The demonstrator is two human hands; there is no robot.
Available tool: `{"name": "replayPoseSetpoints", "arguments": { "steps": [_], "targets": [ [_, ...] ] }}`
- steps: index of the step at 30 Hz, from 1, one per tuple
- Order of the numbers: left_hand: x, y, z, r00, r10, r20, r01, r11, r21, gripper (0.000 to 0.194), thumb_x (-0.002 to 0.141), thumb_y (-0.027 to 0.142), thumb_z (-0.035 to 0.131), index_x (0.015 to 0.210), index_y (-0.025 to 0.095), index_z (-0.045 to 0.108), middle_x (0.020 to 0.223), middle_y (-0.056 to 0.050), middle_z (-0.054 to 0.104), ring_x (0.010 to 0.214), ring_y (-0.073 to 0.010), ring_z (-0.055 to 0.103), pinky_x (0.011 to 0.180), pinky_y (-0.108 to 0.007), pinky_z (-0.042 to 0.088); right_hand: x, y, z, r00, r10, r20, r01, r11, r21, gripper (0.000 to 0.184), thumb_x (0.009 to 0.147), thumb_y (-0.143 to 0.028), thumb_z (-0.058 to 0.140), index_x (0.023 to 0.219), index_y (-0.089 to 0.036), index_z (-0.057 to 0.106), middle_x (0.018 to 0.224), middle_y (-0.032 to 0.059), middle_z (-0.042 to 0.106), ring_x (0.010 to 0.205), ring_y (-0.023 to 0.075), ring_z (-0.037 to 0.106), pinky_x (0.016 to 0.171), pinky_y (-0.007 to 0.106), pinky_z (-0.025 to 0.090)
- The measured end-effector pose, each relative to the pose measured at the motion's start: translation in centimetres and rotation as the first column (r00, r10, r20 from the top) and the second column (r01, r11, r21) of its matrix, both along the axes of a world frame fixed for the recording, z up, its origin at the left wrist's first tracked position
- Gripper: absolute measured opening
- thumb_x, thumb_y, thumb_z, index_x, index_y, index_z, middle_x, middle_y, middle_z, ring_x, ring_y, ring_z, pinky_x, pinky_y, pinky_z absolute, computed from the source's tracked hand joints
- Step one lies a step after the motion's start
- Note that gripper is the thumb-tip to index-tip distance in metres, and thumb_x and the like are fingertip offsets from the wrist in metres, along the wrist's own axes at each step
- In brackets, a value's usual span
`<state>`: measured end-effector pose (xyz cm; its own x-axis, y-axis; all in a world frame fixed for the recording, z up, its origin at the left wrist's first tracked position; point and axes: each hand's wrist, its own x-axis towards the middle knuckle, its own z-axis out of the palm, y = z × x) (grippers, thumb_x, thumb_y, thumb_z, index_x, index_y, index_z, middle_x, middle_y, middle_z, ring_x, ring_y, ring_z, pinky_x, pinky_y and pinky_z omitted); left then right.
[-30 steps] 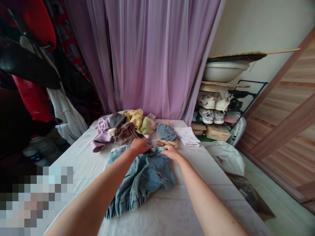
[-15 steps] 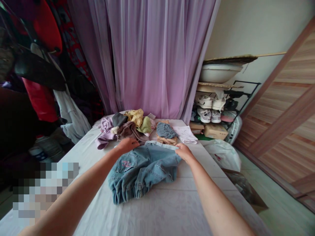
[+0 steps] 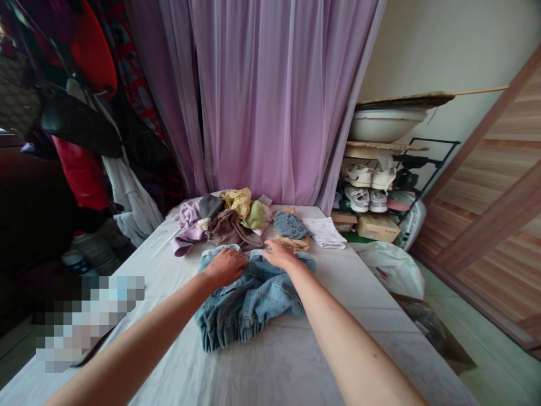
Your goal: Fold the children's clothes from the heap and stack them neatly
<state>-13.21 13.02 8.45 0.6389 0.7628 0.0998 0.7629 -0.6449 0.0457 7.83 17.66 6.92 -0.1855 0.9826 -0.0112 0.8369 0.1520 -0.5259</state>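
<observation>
The blue denim garment (image 3: 257, 307) lies rumpled in the middle of the white-covered surface (image 3: 338, 338), its pale waistband away from the person and its gathered end toward them. The left hand (image 3: 227, 266) rests on the waistband's left part, fingers bent; the fingertips are hidden from me, so I can't tell whether it grips the cloth. The right hand (image 3: 279, 254) touches the waistband farther right, fingers slightly curled, and I can't tell its grip either.

Just beyond, to the left, sits a loose heap of clothes: a brown piece (image 3: 230, 228), a yellow one (image 3: 239, 202), a green one (image 3: 255, 217) and a lilac one (image 3: 188, 225). To the right, a grey-blue bundle (image 3: 291, 224) lies on tan cloth (image 3: 298, 243), beside a white patterned cloth (image 3: 327, 232). Behind everything hangs a purple curtain (image 3: 262, 113); shoes (image 3: 367, 198) stand on a rack to the right.
</observation>
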Motion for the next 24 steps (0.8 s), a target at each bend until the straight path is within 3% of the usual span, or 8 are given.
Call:
{"name": "replayPoseSetpoints", "arguments": {
  "steps": [4,8,10,13,16,20,24],
  "targets": [
    [-0.5,-0.2,0.6,0.999,-0.003,-0.034,0.005,0.999,0.036,0.018,0.083,0.018,0.054,0.094,0.021,0.067,0.092,-0.005,0.070,0.094,-0.0213,0.064,0.091,-0.035,0.043,-0.8,0.9,-0.2,0.985,0.093,-0.146,-0.109,0.989,-0.100,0.053,0.081,-0.024,0.060,0.133,-0.019,0.057,0.098,0.0065,0.074,0.083,0.0186,0.068,0.078,0.031,0.051],
    [-1.5,-0.1,0.2,0.999,0.013,-0.037,-0.012,1.000,0.019,0.022,0.080,0.019,0.059,0.101,0.021,0.064,0.095,-0.005,0.070,0.097,-0.0231,0.064,0.092,-0.036,0.043,1.4,0.9,1.5,0.869,0.196,-0.455,-0.252,0.966,-0.064,0.036,0.083,-0.026,0.056,0.115,-0.017,0.069,0.103,0.0045,0.074,0.085,0.0150,0.066,0.080,0.027,0.051],
    [-1.6,0.0,-0.3,0.997,0.072,0.003,-0.072,0.997,-0.001,0.028,0.080,0.018,0.058,0.107,0.021,0.063,0.097,-0.006,0.070,0.098,-0.0232,0.064,0.092,-0.037,0.043,2.9,0.1,2.5,0.823,0.228,-0.520,-0.292,0.955,-0.045,0.033,0.080,-0.026,0.058,0.109,-0.017,0.073,0.102,0.0053,0.074,0.085,0.0166,0.066,0.081,0.028,0.050],
    [-1.1,-0.4,-0.9,0.974,0.189,0.122,-0.181,0.981,-0.071,0.041,0.078,0.018,0.057,0.119,0.022,0.058,0.098,-0.004,0.071,0.095,-0.0217,0.065,0.087,-0.033,0.045,4.6,-2.2,3.4,0.890,0.237,-0.390,-0.244,0.969,0.032,0.039,0.076,-0.020,0.059,0.112,-0.019,0.073,0.100,0.0048,0.075,0.085,0.0183,0.066,0.079,0.029,0.050],
    [-0.4,-1.5,-1.1,0.946,0.255,0.201,-0.222,0.959,-0.174,0.053,0.074,0.018,0.059,0.127,0.024,0.056,0.098,-0.002,0.071,0.090,-0.0199,0.066,0.081,-0.028,0.047,5.5,-5.4,3.2,0.947,0.213,-0.240,-0.192,0.975,0.109,0.051,0.073,-0.012,0.057,0.122,-0.022,0.068,0.095,0.0035,0.075,0.083,0.0176,0.065,0.077,0.027,0.049],
    [0.0,-3.6,-1.7,0.940,0.259,0.224,-0.197,0.943,-0.267,0.055,0.073,0.019,0.058,0.128,0.026,0.059,0.102,-0.003,0.072,0.091,-0.0205,0.067,0.079,-0.027,0.048,5.9,-9.2,1.7,0.954,0.198,-0.224,-0.202,0.979,0.009,0.062,0.071,-0.008,0.055,0.129,-0.026,0.063,0.097,0.0011,0.075,0.077,0.0142,0.065,0.073,0.023,0.049],
    [-0.3,-5.4,-3.5,0.932,0.229,0.281,-0.142,0.944,-0.298,0.058,0.080,0.024,0.053,0.138,0.027,0.051,0.100,-0.003,0.073,0.091,-0.0221,0.068,0.082,-0.030,0.048,5.8,-11.3,-0.4,0.946,0.166,-0.279,-0.195,0.977,-0.081,0.068,0.066,-0.009,0.057,0.130,-0.030,0.061,0.110,-0.0001,0.073,0.081,0.0150,0.067,0.072,0.023,0.052]
  ]
}}
